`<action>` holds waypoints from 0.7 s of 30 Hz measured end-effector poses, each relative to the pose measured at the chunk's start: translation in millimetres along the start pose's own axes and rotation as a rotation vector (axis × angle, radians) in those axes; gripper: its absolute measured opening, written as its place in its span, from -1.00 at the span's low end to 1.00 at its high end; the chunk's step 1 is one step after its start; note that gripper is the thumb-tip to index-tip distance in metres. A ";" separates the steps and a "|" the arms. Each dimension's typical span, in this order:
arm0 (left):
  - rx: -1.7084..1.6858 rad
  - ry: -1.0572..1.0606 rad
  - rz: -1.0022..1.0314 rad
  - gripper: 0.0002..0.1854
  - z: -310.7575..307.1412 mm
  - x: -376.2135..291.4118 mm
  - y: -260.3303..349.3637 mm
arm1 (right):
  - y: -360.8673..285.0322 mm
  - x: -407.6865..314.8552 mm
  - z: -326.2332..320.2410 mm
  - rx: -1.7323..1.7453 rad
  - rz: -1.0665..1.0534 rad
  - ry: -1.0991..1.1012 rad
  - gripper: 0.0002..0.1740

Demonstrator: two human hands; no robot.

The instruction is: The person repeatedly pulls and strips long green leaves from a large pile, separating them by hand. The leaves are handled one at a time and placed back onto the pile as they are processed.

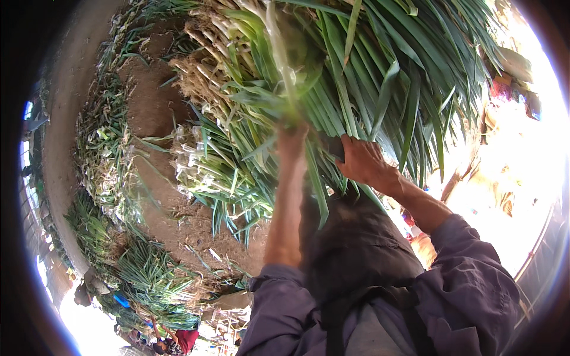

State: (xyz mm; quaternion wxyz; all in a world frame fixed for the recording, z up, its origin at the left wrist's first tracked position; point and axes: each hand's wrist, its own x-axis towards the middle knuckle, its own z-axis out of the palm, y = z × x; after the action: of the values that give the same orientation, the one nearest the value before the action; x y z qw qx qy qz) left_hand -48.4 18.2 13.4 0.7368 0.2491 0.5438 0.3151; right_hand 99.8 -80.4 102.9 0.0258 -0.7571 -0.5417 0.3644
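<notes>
My left hand (292,133), blurred, is closed around a leek (279,49) whose pale stem rises from the fist. Leaves of it droop around the wrist. Beside it on the right, my right hand (366,161) is low over the green leaves. A dark flat tool (335,147), perhaps a blade, shows between its thumb and forefinger; the rest of it is hidden. Both hands are at the near edge of a large heap of leeks (378,66). The roots (200,80) of the heap point left and the long leaves fan out to the right.
A smaller bunch of leeks (200,164) lies on the brown soil (156,187) to the left. Trimmed plant scraps (107,164) form a band farther left. More leeks (151,271) lie at lower left, near another person (178,341). The right side is washed out by light.
</notes>
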 end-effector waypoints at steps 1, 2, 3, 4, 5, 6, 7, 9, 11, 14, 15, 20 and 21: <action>-0.019 -0.029 0.017 -0.34 -0.8 0.3 -0.9 | -2.1 11.7 -1.3 -0.011 0.019 -0.016 -0.48; 0.008 0.002 0.004 -0.33 -1.7 1.1 -1.7 | -4.0 25.3 -4.2 -0.018 0.027 -0.011 -0.48; 0.015 0.003 -0.009 -0.33 -3.6 1.5 -2.1 | -5.9 38.8 -8.3 -0.026 0.034 -0.002 -0.48; 0.008 -0.014 -0.004 -0.33 -5.4 2.2 -1.8 | -9.0 52.4 -13.3 -0.048 0.030 0.018 -0.50; -0.004 -0.021 -0.002 -0.33 -7.6 2.4 -1.0 | -11.7 65.3 -19.0 -0.033 0.027 0.023 -0.51; 0.011 -0.025 -0.003 -0.36 -9.3 1.9 0.1 | -14.4 75.8 -23.7 -0.015 0.027 0.022 -0.51; 0.008 -0.038 -0.018 -0.38 -10.9 1.6 1.8 | -15.6 86.2 -29.8 0.017 -0.022 0.064 -0.52; 0.008 -0.062 -0.055 -0.41 -12.6 -0.2 6.0 | -23.0 109.1 -34.6 -0.030 -0.009 0.139 -0.54; -0.003 -0.070 -0.043 -0.42 -13.5 -2.9 10.7 | -25.8 132.0 -40.8 -0.070 -0.011 0.190 -0.53; -0.046 -0.095 -0.017 -0.40 -19.4 -8.9 19.6 | -29.1 164.0 -50.0 -0.091 -0.038 0.236 -0.53; -0.047 -0.097 -0.020 -0.39 -23.5 -10.6 23.5 | -31.2 174.8 -54.3 -0.102 -0.034 0.258 -0.57; -0.126 -0.178 -0.031 -0.43 -60.2 -19.0 48.4 | -46.5 204.6 -62.1 -0.115 0.034 0.256 -0.59; -0.169 -0.221 -0.009 -0.45 -68.8 -20.9 53.8 | -50.2 206.1 -60.2 -0.121 0.029 0.261 -0.55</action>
State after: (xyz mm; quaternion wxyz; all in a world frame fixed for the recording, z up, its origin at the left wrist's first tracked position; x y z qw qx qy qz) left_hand -129.2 41.0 45.5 0.8120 0.2169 0.4322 0.3269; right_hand 125.0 134.6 60.8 0.0451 -0.8059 -0.5437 0.2300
